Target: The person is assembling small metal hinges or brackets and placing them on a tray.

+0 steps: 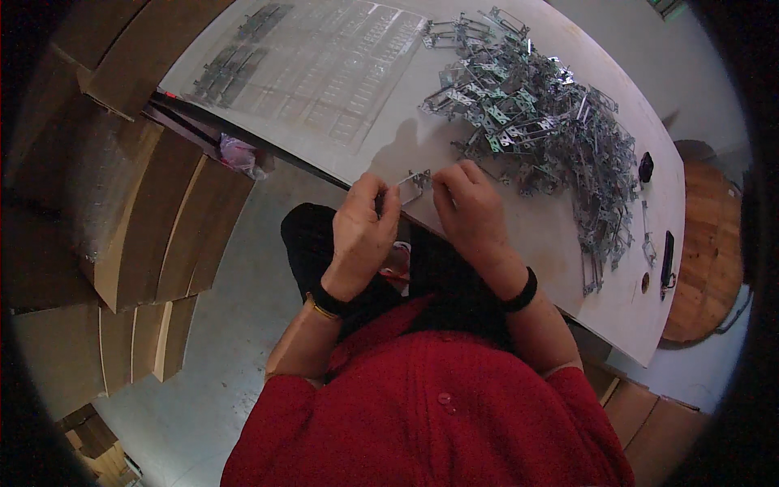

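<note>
A small metal bracket (pixel 413 187), a thin frame with perforated plates at its end, is held up in front of me over the table's near edge. My left hand (pixel 363 227) pinches its left end between thumb and fingers. At the other end, the fingertips of my right hand (pixel 473 207) are closed on the bracket's edge; they partly hide it. To the right of my hands lies a large heap of similar metal brackets (pixel 527 122), piled loosely on the white table (pixel 519 223).
A clear plastic tray (pixel 324 77) with rows of slots lies at the table's far left, several brackets (pixel 231 73) in it. Past the heap are a black knob (pixel 646 167) and a dark strip-shaped object (pixel 668 256). Cardboard boxes (pixel 146 219) stand left; a round wooden stool top (pixel 706 252), right.
</note>
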Demonstrator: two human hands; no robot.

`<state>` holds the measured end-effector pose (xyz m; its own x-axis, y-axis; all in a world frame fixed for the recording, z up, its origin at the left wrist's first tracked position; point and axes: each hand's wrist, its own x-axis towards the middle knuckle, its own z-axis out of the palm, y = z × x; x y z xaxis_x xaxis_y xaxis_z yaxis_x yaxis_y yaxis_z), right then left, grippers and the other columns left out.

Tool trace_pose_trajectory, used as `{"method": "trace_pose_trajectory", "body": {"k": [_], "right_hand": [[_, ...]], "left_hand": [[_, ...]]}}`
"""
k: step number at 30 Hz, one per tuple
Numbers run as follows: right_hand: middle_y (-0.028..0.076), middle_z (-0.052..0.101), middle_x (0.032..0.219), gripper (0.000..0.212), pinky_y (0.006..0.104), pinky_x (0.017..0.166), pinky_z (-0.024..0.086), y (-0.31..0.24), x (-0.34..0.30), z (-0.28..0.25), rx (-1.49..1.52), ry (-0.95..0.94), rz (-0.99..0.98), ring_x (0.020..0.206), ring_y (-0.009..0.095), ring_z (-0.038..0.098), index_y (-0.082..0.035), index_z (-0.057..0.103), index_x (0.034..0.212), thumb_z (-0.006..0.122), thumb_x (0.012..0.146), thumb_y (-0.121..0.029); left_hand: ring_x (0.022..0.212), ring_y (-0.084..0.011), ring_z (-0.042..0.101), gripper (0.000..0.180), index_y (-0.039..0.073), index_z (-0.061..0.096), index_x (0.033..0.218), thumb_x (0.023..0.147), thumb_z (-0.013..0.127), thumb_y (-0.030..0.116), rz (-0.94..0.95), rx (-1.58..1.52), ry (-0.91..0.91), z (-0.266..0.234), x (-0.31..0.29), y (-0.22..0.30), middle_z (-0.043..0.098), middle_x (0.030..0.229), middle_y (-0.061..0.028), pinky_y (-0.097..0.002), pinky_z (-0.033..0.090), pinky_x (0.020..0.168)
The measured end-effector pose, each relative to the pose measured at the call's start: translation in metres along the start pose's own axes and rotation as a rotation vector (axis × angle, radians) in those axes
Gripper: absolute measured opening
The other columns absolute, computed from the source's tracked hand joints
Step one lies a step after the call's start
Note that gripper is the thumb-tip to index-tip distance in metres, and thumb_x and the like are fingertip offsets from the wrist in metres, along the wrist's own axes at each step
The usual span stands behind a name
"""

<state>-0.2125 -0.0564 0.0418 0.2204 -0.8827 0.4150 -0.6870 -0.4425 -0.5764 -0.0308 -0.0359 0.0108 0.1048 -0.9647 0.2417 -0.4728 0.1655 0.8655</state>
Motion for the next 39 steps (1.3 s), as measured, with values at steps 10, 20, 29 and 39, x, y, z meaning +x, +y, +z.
{"method": "trace_pose_trajectory", "body": {"k": [10,20,29,39], "right_hand": [[0.018,0.058,0.090,0.012,0.0485,0.071,0.051,0.004,0.000,0.000,-0.028,0.004,-0.059,0.083,0.042,0.062,-0.003,0.059,0.096,0.066,0.087,0.000],[0.018,0.058,0.089,0.012,0.0490,0.071,0.051,0.002,0.000,0.000,-0.036,-0.003,-0.053,0.083,0.042,0.062,-0.003,0.059,0.095,0.065,0.086,0.001],[0.018,0.056,0.088,0.011,0.0492,0.072,0.050,0.004,0.000,0.003,-0.043,0.001,-0.066,0.084,0.042,0.060,-0.002,0.057,0.093,0.064,0.086,0.001],[0.016,0.058,0.086,0.010,0.0456,0.069,0.050,0.008,-0.001,0.003,-0.071,0.021,-0.064,0.080,0.039,0.061,-0.003,0.060,0.093,0.067,0.087,0.002]], "left_hand": [[0.072,-0.0357,0.063,0.016,0.002,0.057,0.094,0.099,0.066,0.014,0.093,0.117,0.053,0.002,0.001,0.007,0.062,0.083,-0.0179,-0.0423,0.050,0.064],[0.072,-0.0360,0.061,0.017,0.001,0.056,0.093,0.099,0.065,0.015,0.087,0.112,0.031,0.000,0.002,0.010,0.060,0.082,-0.0183,-0.0437,0.050,0.065],[0.072,-0.0351,0.062,0.016,0.001,0.057,0.093,0.099,0.065,0.014,0.075,0.111,0.013,-0.001,0.002,0.010,0.061,0.082,-0.0187,-0.0431,0.049,0.065],[0.069,-0.0353,0.060,0.016,0.001,0.057,0.092,0.097,0.068,0.011,0.117,0.120,0.061,0.001,0.002,0.009,0.060,0.081,-0.0180,-0.0422,0.049,0.063]]}}
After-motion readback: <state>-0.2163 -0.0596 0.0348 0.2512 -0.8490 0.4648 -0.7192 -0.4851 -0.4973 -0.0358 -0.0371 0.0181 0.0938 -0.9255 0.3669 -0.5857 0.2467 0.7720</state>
